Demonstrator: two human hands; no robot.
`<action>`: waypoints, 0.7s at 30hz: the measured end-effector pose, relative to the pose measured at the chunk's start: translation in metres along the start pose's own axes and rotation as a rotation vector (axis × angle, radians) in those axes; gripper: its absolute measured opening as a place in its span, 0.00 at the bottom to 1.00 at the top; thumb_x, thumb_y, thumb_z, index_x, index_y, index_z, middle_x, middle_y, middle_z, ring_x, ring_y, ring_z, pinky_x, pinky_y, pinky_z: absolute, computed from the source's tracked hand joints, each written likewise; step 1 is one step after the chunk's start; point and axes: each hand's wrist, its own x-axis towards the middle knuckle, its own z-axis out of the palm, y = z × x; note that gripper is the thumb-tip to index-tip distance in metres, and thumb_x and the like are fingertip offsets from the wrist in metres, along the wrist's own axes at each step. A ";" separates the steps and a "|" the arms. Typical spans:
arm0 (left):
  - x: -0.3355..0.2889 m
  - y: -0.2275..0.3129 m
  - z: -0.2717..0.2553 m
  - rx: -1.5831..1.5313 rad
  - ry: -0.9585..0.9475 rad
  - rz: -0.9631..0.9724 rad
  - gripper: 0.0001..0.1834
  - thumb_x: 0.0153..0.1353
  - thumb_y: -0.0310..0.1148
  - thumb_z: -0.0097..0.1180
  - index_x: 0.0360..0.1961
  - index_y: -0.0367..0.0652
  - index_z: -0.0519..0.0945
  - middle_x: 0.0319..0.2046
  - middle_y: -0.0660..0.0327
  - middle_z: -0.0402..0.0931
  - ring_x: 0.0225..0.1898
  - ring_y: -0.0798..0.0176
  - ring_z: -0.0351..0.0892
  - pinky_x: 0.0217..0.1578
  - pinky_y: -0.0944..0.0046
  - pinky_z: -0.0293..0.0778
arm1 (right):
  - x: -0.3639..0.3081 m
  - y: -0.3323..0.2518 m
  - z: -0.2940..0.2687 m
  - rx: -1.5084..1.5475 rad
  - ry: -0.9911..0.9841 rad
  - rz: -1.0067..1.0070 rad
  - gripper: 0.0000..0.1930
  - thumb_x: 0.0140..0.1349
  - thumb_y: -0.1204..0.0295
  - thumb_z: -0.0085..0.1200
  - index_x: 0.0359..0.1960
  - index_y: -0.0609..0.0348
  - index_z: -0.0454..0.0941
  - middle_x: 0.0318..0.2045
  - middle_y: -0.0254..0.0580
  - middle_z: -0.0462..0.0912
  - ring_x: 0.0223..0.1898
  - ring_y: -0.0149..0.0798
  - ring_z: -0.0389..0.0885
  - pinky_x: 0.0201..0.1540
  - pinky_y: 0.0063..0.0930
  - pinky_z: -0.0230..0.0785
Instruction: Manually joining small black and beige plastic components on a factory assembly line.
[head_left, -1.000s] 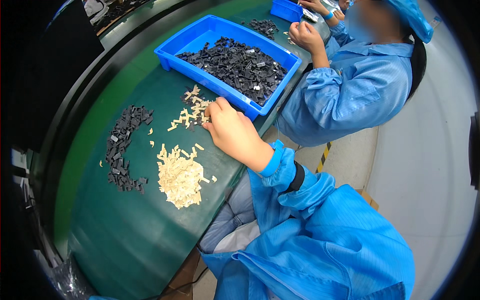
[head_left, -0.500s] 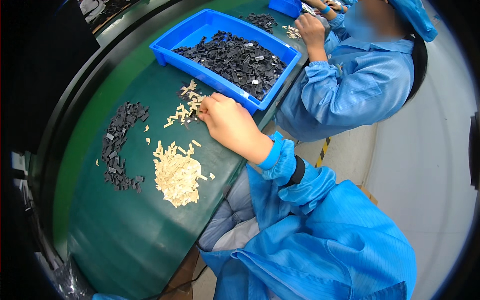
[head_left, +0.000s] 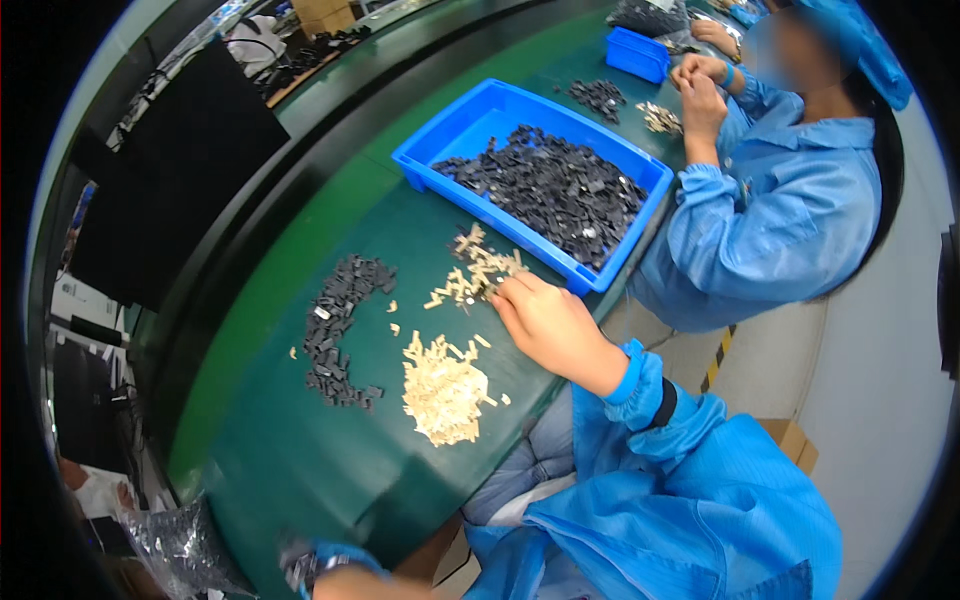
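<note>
My right hand (head_left: 552,325) rests over a loose scatter of small cream strips (head_left: 470,268), just in front of the blue tray. Its fingertips are drawn together among the strips, and what they pinch is hidden. A heap of cream strips (head_left: 445,393) lies closer to me. To its left, small black plastic pieces (head_left: 335,330) form a curved pile. My left hand (head_left: 370,584) is smeared by motion at the lower edge, its fingers unclear, beside a blue sleeve and a dark blurred object (head_left: 298,562).
A blue tray (head_left: 490,210) full of black pieces stands on the green table (head_left: 300,470). Right of it, a co-worker in a blue smock (head_left: 790,210) handles something small near a small blue bin (head_left: 637,55). A clear bag of dark pieces (head_left: 185,545) lies lower left.
The whole view has shifted, so the table appears farther right and lower. My left hand has entered at the lower edge. My right hand stays at the scattered strips.
</note>
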 end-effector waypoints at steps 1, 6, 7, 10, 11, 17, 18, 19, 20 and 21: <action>-0.043 -0.057 -0.006 -0.106 0.209 0.120 0.10 0.62 0.37 0.64 0.36 0.41 0.83 0.35 0.53 0.85 0.33 0.53 0.86 0.35 0.50 0.80 | 0.001 -0.004 0.003 0.027 0.001 -0.016 0.08 0.69 0.69 0.51 0.36 0.61 0.76 0.35 0.50 0.78 0.37 0.56 0.80 0.37 0.47 0.74; -0.043 -0.088 -0.122 1.265 0.990 -0.706 0.07 0.56 0.25 0.64 0.37 0.42 0.86 0.34 0.57 0.82 0.36 0.56 0.79 0.41 0.60 0.74 | -0.006 0.005 0.006 0.140 0.114 0.023 0.07 0.67 0.70 0.52 0.34 0.61 0.75 0.32 0.49 0.79 0.33 0.57 0.81 0.32 0.49 0.73; -0.050 -0.099 -0.132 1.385 1.046 -0.685 0.07 0.55 0.23 0.65 0.36 0.41 0.86 0.34 0.58 0.82 0.35 0.59 0.78 0.37 0.63 0.74 | -0.006 0.003 0.008 0.192 0.144 0.026 0.06 0.65 0.72 0.55 0.34 0.61 0.76 0.30 0.49 0.79 0.31 0.55 0.82 0.31 0.45 0.72; -0.047 -0.117 -0.144 1.461 1.022 -0.711 0.11 0.53 0.25 0.66 0.40 0.42 0.86 0.38 0.57 0.81 0.42 0.53 0.78 0.45 0.59 0.74 | -0.009 0.010 0.019 0.252 0.206 0.051 0.05 0.65 0.73 0.56 0.35 0.62 0.77 0.30 0.48 0.79 0.28 0.52 0.81 0.29 0.41 0.72; -0.042 -0.119 -0.145 1.412 1.027 -0.763 0.13 0.52 0.26 0.67 0.41 0.42 0.86 0.39 0.57 0.80 0.46 0.52 0.77 0.48 0.58 0.73 | -0.009 0.010 0.019 0.269 0.227 0.053 0.04 0.64 0.74 0.58 0.35 0.62 0.78 0.29 0.46 0.78 0.26 0.48 0.81 0.28 0.37 0.72; -0.052 -0.135 -0.169 1.401 1.009 -0.824 0.10 0.51 0.35 0.70 0.35 0.48 0.87 0.35 0.66 0.82 0.41 0.56 0.77 0.43 0.56 0.70 | -0.010 0.015 0.021 0.307 0.243 0.011 0.03 0.63 0.78 0.60 0.34 0.66 0.79 0.25 0.39 0.75 0.19 0.28 0.72 0.22 0.24 0.63; -0.054 -0.135 -0.171 1.410 1.008 -0.824 0.10 0.51 0.35 0.70 0.35 0.48 0.87 0.35 0.66 0.82 0.41 0.56 0.77 0.43 0.56 0.70 | -0.009 0.015 0.021 0.312 0.227 0.022 0.04 0.63 0.78 0.60 0.34 0.66 0.79 0.25 0.39 0.75 0.19 0.28 0.72 0.22 0.24 0.63; -0.053 -0.134 -0.172 1.420 0.983 -0.859 0.09 0.51 0.36 0.70 0.34 0.49 0.88 0.35 0.67 0.83 0.41 0.57 0.77 0.43 0.57 0.68 | -0.009 0.010 0.016 0.311 0.206 0.082 0.05 0.64 0.74 0.59 0.32 0.62 0.78 0.26 0.45 0.78 0.23 0.47 0.81 0.25 0.36 0.71; -0.053 -0.133 -0.173 1.431 0.960 -0.893 0.08 0.50 0.37 0.70 0.33 0.50 0.88 0.34 0.68 0.83 0.40 0.58 0.77 0.44 0.57 0.66 | -0.008 0.011 0.017 0.316 0.210 0.079 0.05 0.64 0.74 0.59 0.32 0.62 0.78 0.26 0.45 0.78 0.23 0.47 0.81 0.25 0.36 0.71; -0.053 -0.135 -0.174 1.433 0.973 -0.896 0.07 0.50 0.38 0.71 0.31 0.51 0.88 0.34 0.69 0.83 0.40 0.58 0.77 0.45 0.57 0.66 | -0.008 0.012 0.018 0.315 0.216 0.074 0.05 0.64 0.73 0.59 0.32 0.62 0.78 0.26 0.45 0.78 0.23 0.47 0.81 0.26 0.36 0.71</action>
